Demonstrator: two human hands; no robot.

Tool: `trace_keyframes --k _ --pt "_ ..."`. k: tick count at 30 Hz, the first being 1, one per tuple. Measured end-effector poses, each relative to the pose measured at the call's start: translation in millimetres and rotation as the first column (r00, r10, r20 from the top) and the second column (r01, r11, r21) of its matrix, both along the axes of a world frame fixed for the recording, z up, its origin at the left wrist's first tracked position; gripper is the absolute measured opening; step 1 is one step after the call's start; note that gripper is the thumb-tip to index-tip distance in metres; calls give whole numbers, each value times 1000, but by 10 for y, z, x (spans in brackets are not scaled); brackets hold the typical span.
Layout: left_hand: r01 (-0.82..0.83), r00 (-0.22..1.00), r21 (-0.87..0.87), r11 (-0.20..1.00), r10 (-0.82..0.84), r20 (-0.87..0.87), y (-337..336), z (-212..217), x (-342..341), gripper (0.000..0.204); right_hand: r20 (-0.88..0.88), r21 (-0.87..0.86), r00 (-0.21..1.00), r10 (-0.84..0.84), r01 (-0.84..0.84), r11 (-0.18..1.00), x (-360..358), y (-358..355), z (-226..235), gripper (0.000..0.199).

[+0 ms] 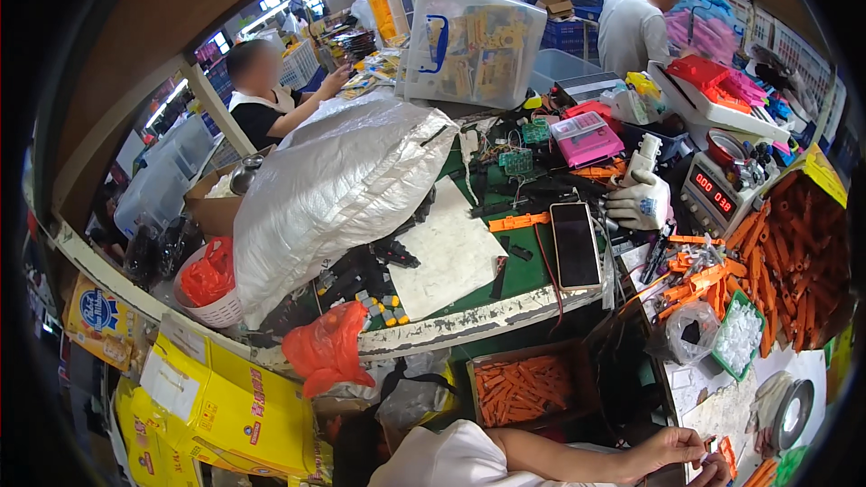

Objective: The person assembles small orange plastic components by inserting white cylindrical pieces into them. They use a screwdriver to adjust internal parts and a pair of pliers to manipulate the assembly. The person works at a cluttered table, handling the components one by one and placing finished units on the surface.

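Head view: two bare hands together, nearer than the green-rimmed tray of small white parts (724,368).
The left hand (669,454) pinches a tiny pale piece (704,457), also on the tray's near side; whether the right hand (713,472) grips it, I cannot tell. Such narrow fingertip hold may let it slip, perhaps lost among loose orange plastic parts (762,473).

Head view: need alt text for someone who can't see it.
A person's left hand and right hand are close together at lower right, seemingly handling a small pale piece too unclear to identify. Long orange plastic parts are heaped beyond them; leftward, a green worktop bears a bulging silvery-white sack and a dark-screened rectangular phone.
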State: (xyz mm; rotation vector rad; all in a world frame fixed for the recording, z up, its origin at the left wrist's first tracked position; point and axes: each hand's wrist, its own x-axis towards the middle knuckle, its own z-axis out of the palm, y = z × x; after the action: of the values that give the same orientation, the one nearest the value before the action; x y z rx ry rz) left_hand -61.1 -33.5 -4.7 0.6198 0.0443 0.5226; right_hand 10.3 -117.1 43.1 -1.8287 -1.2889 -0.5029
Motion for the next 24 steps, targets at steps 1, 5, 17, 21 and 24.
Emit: trace_keyframes --k 1,5,17,21,24 --pt "1 1000 7 1000 -1 -7 6 14 -5 25 -76 12 997 -6 7 1000 -50 18 39 14" --pt "-141 985 25 990 143 -94 -17 56 -66 20 -7 -11 1000 -4 4 1000 -9 1 -33 15" --pt "-26 999 -22 999 27 19 -10 -68 5 25 -83 -34 996 39 -42 999 -89 15 73 18" --pt "-224 973 46 973 226 -50 -44 -63 -28 23 -59 -48 998 8 -10 999 -104 20 56 17" --pt "-306 945 104 946 315 -86 -46 5 -97 22 -1 -58 1000 -16 16 998 -90 5 -6 16"
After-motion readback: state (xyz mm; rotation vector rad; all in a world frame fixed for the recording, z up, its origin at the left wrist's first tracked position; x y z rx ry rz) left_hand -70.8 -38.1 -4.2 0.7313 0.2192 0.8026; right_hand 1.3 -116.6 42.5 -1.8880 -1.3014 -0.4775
